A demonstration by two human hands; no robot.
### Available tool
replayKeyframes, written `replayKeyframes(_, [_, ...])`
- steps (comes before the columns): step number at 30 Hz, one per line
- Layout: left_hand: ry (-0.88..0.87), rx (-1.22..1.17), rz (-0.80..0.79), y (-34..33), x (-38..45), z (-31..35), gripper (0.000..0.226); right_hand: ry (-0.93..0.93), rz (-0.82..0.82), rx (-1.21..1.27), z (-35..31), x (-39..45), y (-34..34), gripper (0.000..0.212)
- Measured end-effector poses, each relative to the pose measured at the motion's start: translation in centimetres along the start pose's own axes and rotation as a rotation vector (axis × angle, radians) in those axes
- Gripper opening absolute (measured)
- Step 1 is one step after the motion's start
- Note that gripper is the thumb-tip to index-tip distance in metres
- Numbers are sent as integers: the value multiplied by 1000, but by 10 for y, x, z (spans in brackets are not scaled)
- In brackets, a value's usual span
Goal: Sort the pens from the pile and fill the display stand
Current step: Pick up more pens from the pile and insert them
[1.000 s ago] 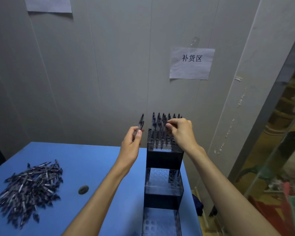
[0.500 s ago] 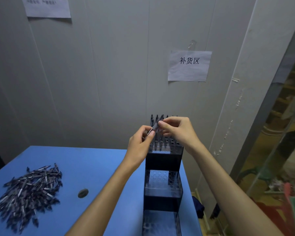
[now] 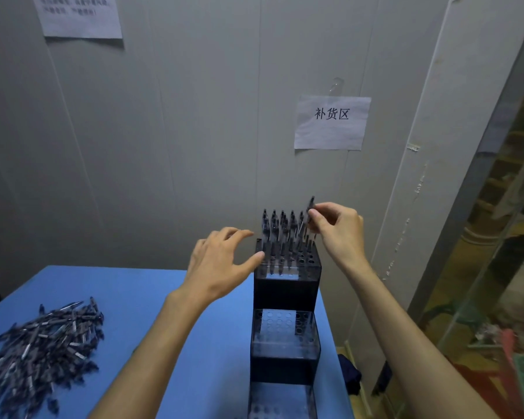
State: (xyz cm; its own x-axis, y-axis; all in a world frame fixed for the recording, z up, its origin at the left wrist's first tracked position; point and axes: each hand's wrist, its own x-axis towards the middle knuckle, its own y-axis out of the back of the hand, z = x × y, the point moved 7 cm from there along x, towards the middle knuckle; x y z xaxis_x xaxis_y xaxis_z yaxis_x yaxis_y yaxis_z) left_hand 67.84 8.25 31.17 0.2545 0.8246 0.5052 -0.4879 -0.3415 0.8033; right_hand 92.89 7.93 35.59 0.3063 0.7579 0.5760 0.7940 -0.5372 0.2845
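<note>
Blue table (image 3: 152, 297) carries the pile (image 3: 40, 337) at lower left and the stand (image 3: 285, 297) at lower centre, hard against the table's right edge.

Change since half a second ago: your hands were joined over the top tier with the pen between them; they are now apart. The pen (image 3: 309, 219) has passed wholly to your right hand (image 3: 339, 231), and your left hand (image 3: 221, 264) has drawn back toward the left.

Clearances: the stand's top tier is near the wall, its back rows filled with upright pens; holes along the front row show vacant. The middle and lower tiers show open holes. Bare table lies between pile and stand.

Pose: your right hand pinches the pen near its upper end between thumb and fingertips, pen close to upright above the tier's right rear corner; whether its tip is in a hole cannot be told. Your left hand is spread and holds nothing, its thumb just at the tier's left front corner; contact cannot be confirmed.
</note>
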Motion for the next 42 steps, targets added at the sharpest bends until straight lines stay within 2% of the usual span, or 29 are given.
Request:
replayKeyframes(6, [9, 25, -45, -5, -5, 1, 62, 60, -33, -85, -2, 2, -10, 14])
replayKeyframes(14, [44, 19, -70, -9, -11, -2, 59, 55, -152, -213, 14, -18, -33, 19])
replayKeyframes(25, [159, 7, -51, -8, -30, -13, 56, 71, -114, -158, 15, -34, -21, 12])
replayKeyframes(30, [252, 27, -24, -1, -55, -31, 53, 182, -289, -83, -4, -66, -58, 10])
replayKeyframes(35, [402, 66, -55, 9, -99, -68, 64, 229, -422, -19, -22, -106, -113, 13])
replayKeyframes(42, [575, 102, -40, 39, -165, -131, 53, 248, -623, -48, -31, -147, -192, 23])
